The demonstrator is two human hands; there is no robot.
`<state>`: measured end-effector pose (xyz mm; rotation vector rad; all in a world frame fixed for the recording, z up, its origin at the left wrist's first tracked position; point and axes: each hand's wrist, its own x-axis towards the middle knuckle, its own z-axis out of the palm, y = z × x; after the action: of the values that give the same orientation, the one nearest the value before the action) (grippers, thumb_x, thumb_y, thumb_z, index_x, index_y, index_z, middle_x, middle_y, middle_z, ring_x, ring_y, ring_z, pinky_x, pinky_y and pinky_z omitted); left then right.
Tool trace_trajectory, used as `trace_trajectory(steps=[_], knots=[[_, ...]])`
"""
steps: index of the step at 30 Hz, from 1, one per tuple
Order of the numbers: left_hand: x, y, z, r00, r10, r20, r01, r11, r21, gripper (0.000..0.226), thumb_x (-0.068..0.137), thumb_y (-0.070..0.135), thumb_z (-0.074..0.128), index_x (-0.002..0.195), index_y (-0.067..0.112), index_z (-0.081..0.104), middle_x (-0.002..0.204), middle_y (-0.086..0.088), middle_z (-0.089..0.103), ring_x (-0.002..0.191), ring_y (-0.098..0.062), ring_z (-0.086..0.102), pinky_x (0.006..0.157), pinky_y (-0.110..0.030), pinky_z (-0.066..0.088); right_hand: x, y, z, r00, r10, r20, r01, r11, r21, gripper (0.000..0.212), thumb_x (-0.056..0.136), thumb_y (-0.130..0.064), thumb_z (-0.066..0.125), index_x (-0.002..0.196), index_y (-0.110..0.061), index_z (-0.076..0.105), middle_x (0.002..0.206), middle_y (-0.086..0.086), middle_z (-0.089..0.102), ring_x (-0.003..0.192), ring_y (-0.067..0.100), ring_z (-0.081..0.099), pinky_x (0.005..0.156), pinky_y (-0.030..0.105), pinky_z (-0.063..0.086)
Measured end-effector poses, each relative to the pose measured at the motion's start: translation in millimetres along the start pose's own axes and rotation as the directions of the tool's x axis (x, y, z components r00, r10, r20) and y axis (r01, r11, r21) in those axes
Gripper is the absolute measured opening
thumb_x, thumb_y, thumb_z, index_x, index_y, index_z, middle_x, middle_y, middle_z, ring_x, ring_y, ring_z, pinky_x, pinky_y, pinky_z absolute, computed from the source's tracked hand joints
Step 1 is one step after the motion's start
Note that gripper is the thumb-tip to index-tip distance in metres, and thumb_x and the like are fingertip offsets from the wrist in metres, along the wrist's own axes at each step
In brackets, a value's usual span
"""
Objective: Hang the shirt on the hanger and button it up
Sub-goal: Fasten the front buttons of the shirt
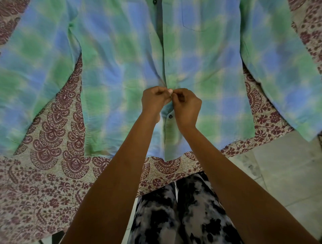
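A green and blue checked shirt (113,73) lies spread flat, front up, sleeves out to both sides. Its placket (163,52) runs down the middle. My left hand (154,101) and my right hand (187,106) meet on the placket low on the shirt, each pinching the cloth edge with curled fingers. Whatever sits between the fingertips is hidden. One dark button (170,116) shows fastened just below my right hand, and another dark button (154,2) sits at the top edge of the view. No hanger is visible.
The shirt rests on a beige bedsheet with maroon paisley print (52,174). The sheet's edge runs across the lower part of the view. Pale floor tiles (287,165) show at the right. My legs in black and white patterned trousers (183,209) stand against the edge.
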<state>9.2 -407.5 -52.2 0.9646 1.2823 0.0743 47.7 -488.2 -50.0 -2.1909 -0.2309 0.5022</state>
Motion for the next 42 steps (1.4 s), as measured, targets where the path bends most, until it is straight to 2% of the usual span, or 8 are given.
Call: trace_trajectory(steps=[11,16,19,26,29,32,38,42], knots=[[-6.7,12.4,-0.6,0.999,-0.021,0.040,0.023,0.998,-0.051,0.017,0.083,0.001,0.064,0.071,0.013,0.059,0.070,-0.005,0.059,0.070,-0.016,0.060,0.070,-0.025,0.055,-4.4,-4.8,2.6,0.999,-0.019,-0.033,0.021,0.996,0.085,0.013,0.085,-0.012,0.062,0.091,-0.001,0.067,0.084,0.013,0.070,0.072,0.019,0.067,0.069,0.034,0.057],[-3.5,10.7,2.7,0.999,-0.031,-0.032,0.031,0.999,-0.012,0.019,0.083,0.001,0.064,0.069,0.014,0.059,0.058,-0.003,0.053,0.042,-0.008,0.044,0.043,-0.018,0.039,-4.1,-4.3,2.6,1.000,0.016,-0.005,-0.016,0.994,0.112,0.013,0.086,-0.012,0.061,0.092,-0.003,0.068,0.084,0.011,0.070,0.071,0.015,0.066,0.070,0.027,0.056],[0.2,7.9,-1.6,0.998,0.048,-0.033,-0.046,0.997,0.056,0.019,0.082,0.000,0.064,0.070,0.015,0.060,0.052,0.001,0.053,0.044,-0.008,0.043,0.047,-0.019,0.039,1.6,-3.1,-2.1,0.996,0.074,0.058,-0.083,0.981,0.173,0.009,0.084,-0.009,0.063,0.087,-0.005,0.070,0.078,0.003,0.070,0.065,0.002,0.063,0.067,0.020,0.053],[3.1,4.5,-12.6,0.963,0.259,0.072,-0.268,0.909,0.319,0.022,0.084,0.002,0.060,0.072,0.020,0.056,0.061,0.003,0.055,0.053,-0.003,0.048,0.061,-0.019,0.045,22.7,-3.5,-13.3,0.912,0.257,0.321,-0.366,0.862,0.350,0.020,0.082,0.002,0.058,0.070,-0.010,0.068,0.058,-0.005,0.066,0.059,0.008,0.061,0.066,0.023,0.053],[-1.5,2.2,-13.4,0.907,0.409,0.103,-0.406,0.780,0.477,0.002,0.085,0.007,0.061,0.084,0.009,0.061,0.068,0.003,0.058,0.059,-0.006,0.051,0.063,-0.022,0.045,32.9,-3.6,-21.8,0.853,0.243,0.462,-0.419,0.847,0.328,0.020,0.085,0.000,0.059,0.070,-0.011,0.066,0.048,-0.010,0.064,0.049,0.000,0.056,0.054,0.012,0.047],[-4.3,1.5,-10.8,0.831,0.545,0.109,-0.490,0.626,0.606,0.009,0.084,0.013,0.063,0.090,0.006,0.064,0.078,-0.005,0.067,0.064,-0.016,0.058,0.065,-0.028,0.049,38.2,-1.4,-23.6,0.837,0.243,0.491,-0.418,0.861,0.288,0.019,0.086,-0.003,0.059,0.070,-0.011,0.066,0.048,-0.010,0.064,0.048,-0.001,0.055,0.053,0.011,0.046],[6.3,19.2,-11.8,0.916,0.392,0.083,-0.352,0.687,0.636,0.007,0.078,0.010,0.067,0.084,0.012,0.063,0.081,-0.003,0.068,0.079,-0.020,0.065,0.073,-0.031,0.052,41.1,2.3,-19.9,0.890,0.148,0.431,-0.235,0.959,0.156,0.017,0.082,-0.003,0.061,0.073,-0.016,0.067,0.077,0.008,0.066,0.071,0.013,0.062,0.077,0.032,0.051],[25.9,42.8,-19.1,0.927,0.374,-0.039,-0.299,0.796,0.526,0.016,0.077,0.001,0.058,0.078,0.015,0.065,0.084,-0.008,0.071,0.081,-0.025,0.067,0.080,-0.038,0.055,50.3,-19.4,-16.9,0.954,0.065,0.292,-0.130,0.969,0.211,0.019,0.080,-0.001,0.063,0.098,-0.009,0.064,0.081,-0.002,0.063,0.065,-0.002,0.058,0.069,0.010,0.047]])
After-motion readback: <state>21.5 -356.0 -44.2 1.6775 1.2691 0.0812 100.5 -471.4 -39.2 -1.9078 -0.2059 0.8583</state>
